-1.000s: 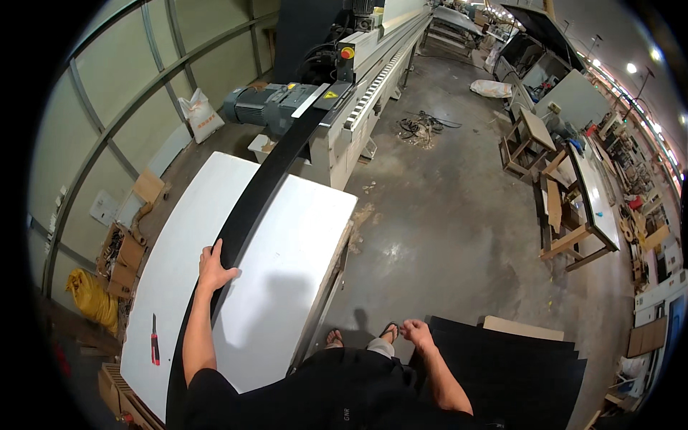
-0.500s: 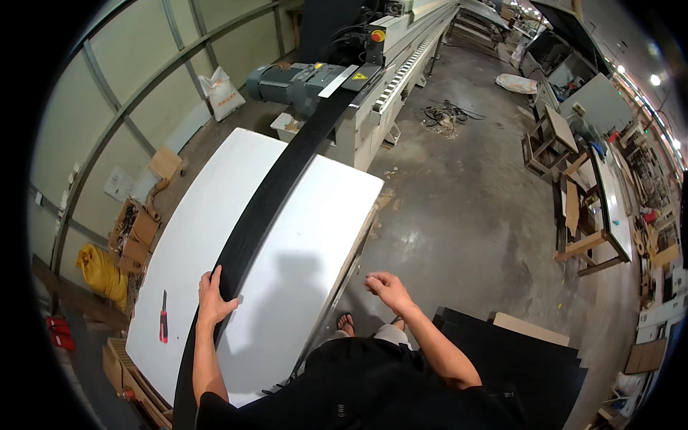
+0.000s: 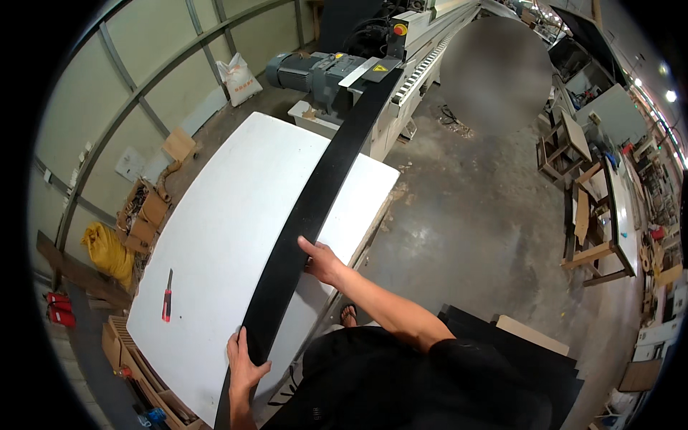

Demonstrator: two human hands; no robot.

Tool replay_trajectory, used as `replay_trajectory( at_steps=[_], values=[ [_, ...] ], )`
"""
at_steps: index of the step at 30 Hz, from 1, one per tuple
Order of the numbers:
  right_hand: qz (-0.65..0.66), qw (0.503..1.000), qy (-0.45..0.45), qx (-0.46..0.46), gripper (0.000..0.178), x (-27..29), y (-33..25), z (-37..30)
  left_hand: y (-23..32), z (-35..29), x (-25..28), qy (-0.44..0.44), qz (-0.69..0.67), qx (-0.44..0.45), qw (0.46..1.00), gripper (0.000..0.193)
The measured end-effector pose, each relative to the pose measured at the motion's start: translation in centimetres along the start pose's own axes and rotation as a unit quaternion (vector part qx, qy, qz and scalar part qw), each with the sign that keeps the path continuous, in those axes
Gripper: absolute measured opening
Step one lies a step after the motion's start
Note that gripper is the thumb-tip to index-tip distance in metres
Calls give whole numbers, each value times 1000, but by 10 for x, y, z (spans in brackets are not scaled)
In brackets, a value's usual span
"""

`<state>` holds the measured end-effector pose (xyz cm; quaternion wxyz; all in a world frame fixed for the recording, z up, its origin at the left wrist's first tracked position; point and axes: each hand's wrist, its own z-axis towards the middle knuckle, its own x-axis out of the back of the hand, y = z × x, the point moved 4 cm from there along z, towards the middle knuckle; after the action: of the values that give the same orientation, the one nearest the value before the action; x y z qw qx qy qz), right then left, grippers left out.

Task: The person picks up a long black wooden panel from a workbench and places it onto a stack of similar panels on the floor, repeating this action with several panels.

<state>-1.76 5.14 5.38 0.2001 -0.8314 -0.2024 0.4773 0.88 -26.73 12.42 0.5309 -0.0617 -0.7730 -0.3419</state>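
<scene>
So the board [image 3: 304, 215] is a long, narrow black one lying lengthwise over the white desk [image 3: 208, 251], its far end past the desk's far edge and up at the machine [image 3: 390, 125]. Left grip [image 3: 249, 355], toward the desk's near end, spans it, fingers on one edge and thumb on the other. Right grip [image 3: 315, 259], over the desk's right half, has the right edge pinched, thumb on top, fingers tucked under. I'd guess it's fairly stiff across but a bit whippy lengthwise, with weight coming from the length. The face looks smooth, so maybe slippery, and corners could chip. I'd take it by both long edges, hands well apart. Knife [image 3: 168, 304] sits on the desk's left side.
</scene>
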Motion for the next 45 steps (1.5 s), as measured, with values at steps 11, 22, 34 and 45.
replay_trajectory(
  at_steps=[11, 22, 34, 45],
  values=[
    [86, 996, 34, 18, 40, 0, 25, -56, 12, -46, 10, 44, 101, 17, 994, 101],
    [282, 934, 132, 175, 52, 118, 0, -118, 145, 92, -10, -4, 88, -331, 940, 98],
    [502, 660, 360, 427, 54, 360, -11, -298, 175, 235, -21, -102, 151, -286, 941, 40],
    [608, 545, 423, 393, 62, 548, 57, -414, 148, 352, 6, 74, 415, -163, 892, 98]
  ],
)
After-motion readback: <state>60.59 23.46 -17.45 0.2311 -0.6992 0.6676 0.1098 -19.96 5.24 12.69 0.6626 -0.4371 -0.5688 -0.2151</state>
